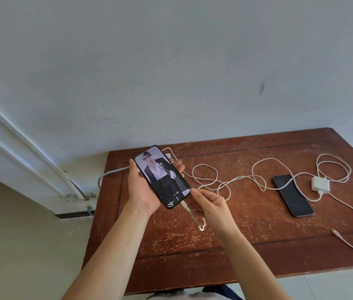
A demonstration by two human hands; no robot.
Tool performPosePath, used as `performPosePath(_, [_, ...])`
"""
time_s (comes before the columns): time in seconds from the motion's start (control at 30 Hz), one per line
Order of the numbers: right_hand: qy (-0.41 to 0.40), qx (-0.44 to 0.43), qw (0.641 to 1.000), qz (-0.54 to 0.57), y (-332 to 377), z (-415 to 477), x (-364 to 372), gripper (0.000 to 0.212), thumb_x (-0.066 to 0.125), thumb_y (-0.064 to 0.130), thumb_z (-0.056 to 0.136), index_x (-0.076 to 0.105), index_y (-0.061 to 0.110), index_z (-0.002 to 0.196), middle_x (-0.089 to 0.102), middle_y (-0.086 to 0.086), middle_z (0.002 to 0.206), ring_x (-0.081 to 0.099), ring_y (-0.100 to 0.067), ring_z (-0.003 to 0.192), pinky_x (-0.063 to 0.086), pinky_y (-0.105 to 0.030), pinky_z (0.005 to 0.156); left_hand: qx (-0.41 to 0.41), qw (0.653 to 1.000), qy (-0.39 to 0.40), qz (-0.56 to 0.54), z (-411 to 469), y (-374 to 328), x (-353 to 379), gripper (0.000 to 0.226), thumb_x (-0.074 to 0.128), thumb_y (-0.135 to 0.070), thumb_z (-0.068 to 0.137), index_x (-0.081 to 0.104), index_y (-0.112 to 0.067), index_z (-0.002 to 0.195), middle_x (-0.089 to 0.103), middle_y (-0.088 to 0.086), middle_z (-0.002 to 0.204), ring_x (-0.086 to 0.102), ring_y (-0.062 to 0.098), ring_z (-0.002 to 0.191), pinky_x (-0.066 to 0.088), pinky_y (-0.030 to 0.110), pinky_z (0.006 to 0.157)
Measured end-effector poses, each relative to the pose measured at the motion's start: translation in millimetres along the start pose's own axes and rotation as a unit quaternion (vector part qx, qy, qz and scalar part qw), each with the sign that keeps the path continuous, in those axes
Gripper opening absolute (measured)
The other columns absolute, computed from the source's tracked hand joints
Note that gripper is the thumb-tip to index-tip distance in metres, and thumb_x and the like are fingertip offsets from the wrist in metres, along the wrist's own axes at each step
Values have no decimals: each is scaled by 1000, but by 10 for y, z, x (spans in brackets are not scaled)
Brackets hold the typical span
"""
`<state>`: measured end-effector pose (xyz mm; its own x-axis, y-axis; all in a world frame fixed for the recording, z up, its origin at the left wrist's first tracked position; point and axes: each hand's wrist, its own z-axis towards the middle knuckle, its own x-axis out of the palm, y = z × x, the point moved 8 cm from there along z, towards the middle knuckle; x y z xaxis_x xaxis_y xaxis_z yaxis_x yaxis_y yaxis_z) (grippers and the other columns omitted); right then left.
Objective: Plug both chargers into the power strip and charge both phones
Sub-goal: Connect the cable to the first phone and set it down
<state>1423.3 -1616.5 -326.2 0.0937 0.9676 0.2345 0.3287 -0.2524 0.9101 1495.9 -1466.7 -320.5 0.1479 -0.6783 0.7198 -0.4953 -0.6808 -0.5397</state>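
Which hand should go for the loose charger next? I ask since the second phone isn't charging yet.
Right. The white charger lies unplugged by the dark phone on that side, and the right hand only pinches a cable; the left hand cradles the lit phone.

scratched brown table [257, 245], white cables [205, 169], black phone [292, 195]
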Motion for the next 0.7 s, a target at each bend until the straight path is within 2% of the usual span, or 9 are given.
performPosePath(0.17, [1, -2, 1000, -6, -20, 34, -15, 24, 63, 31, 97, 81, 17, 93, 78, -5, 83, 64, -9, 68, 51, -19, 58, -9, 1000, 0, -7, 34, 25, -14, 90, 20, -82, 89, 52, -17, 142, 63, 22, 135, 64, 40, 121, 48, 56, 102])
performPosePath(0.33, [18, 10, 1000, 0, -128, 87, -9, 21, 61, 29, 99, 81, 22, 102, 76, -7, 87, 63, -12, 73, 52, -25, 65, -44, 998, 1, -36, 54, 98, -53, 90, 30, -83, 87, 49, -16, 144, 62, 25, 136, 61, 44, 123, 41, 59, 110])
performPosePath(0.43, [34, 20, 999, 10, -221, 118, -1, 23, 58, 27, 101, 79, 22, 107, 72, -2, 81, 60, -9, 69, 48, -22, 61, -42, 999, -14, -2, 94, 95, -155, 84, 29, -79, 90, 55, -18, 141, 60, 20, 140, 58, 41, 127, 38, 60, 112])
performPosePath(0.53, [33, 34, 998, 32, -338, 172, -35, 23, 58, 27, 101, 78, 22, 110, 69, -1, 79, 58, -9, 70, 48, -23, 65, -34, 997, -54, 43, 114, 86, -288, 72, 32, -74, 94, 63, -23, 134, 60, 15, 142, 61, 31, 123, 48, 51, 104])
performPosePath(0.63, [19, 53, 997, 57, -479, 229, -68, 22, 59, 25, 100, 79, 21, 108, 72, -5, 85, 62, -9, 74, 52, -23, 69, -57, 996, -61, 43, 106, 134, -388, 66, 34, -68, 96, 71, -20, 124, 66, 13, 135, 64, 31, 122, 52, 48, 97])
performPosePath(0.7, [7, 66, 995, 71, -585, 262, -67, 21, 61, 23, 100, 80, 20, 106, 73, -7, 88, 64, -10, 76, 55, -23, 70, -59, 995, -80, 32, 124, 159, -498, 61, 32, -60, 100, 68, -18, 125, 69, 13, 131, 64, 32, 121, 50, 49, 95])
